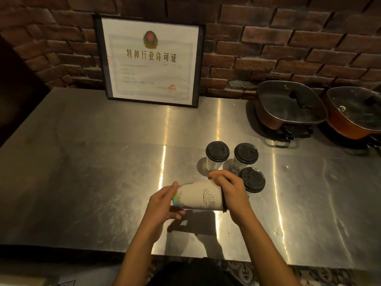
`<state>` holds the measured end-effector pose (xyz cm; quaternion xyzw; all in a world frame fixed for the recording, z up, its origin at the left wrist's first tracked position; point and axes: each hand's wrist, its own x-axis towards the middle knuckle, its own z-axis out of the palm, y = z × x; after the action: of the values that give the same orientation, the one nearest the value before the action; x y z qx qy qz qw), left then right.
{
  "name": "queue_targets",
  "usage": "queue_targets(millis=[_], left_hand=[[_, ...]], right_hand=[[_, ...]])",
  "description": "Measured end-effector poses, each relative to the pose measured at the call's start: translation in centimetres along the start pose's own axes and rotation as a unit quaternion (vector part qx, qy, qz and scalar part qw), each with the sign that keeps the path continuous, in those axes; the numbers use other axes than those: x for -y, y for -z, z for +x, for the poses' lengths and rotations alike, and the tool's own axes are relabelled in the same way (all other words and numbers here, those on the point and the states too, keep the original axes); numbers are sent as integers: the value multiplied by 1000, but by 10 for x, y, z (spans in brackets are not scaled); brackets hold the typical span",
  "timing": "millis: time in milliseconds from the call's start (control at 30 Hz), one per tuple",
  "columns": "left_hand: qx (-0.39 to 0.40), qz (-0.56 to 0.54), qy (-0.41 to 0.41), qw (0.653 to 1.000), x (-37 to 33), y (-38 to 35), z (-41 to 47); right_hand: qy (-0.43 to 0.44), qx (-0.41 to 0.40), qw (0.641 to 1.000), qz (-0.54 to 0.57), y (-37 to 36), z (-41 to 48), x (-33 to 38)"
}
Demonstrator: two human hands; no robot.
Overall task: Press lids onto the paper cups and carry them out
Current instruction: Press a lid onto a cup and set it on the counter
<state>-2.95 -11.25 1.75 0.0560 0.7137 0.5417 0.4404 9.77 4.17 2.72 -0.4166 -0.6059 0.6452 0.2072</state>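
I hold a white paper cup (201, 196) with a printed wave design on its side above the steel counter (92, 162). My left hand (162, 201) grips its base end. My right hand (231, 190) covers the mouth end, where a black lid (224, 203) sits on the rim. Three more cups with black lids stand upright just beyond my hands: one at the back left (217, 151), one at the back right (246, 153), and one nearest my right hand (252, 179).
A framed certificate (151, 60) leans against the brick wall at the back. Two lidded electric pans (290, 104) (356, 112) stand at the back right. The counter's front edge runs close to my body.
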Motion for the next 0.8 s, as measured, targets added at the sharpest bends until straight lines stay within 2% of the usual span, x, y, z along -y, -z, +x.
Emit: queue_targets(millis=[200, 467, 667, 800], left_hand=[[8, -15, -49, 999, -21, 8, -20], [58, -16, -158, 986, -25, 17, -31], [4, 3, -144, 990, -32, 15, -29], [33, 56, -163, 985, -32, 22, -28]], right_hand=[[-26, 10, 997, 69, -1, -25, 22], [-61, -6, 990, 124, 0, -37, 29], [-16, -2, 992, 121, -5, -43, 31], [-51, -3, 990, 130, -5, -43, 32]])
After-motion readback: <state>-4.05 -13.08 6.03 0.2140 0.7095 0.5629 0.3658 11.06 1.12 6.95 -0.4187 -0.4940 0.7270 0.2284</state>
